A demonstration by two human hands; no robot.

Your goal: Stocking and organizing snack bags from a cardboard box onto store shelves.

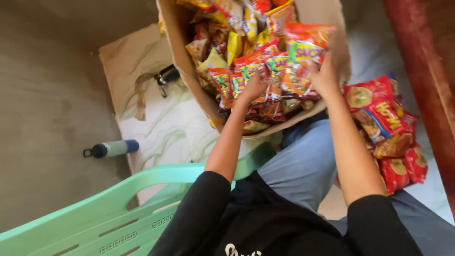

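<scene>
An open cardboard box in front of me is full of small red, orange and yellow snack packets. Both my arms reach into it. My left hand closes on a strip of joined red and green packets near the box's front. My right hand grips the same bunch at its right end, under an orange packet. My fingers are partly hidden among the wrappers.
A pile of larger red packets lies on the floor at the right. A mint-green plastic chair stands at lower left. A bottle lies on the grey floor at left, a dark object beside the box.
</scene>
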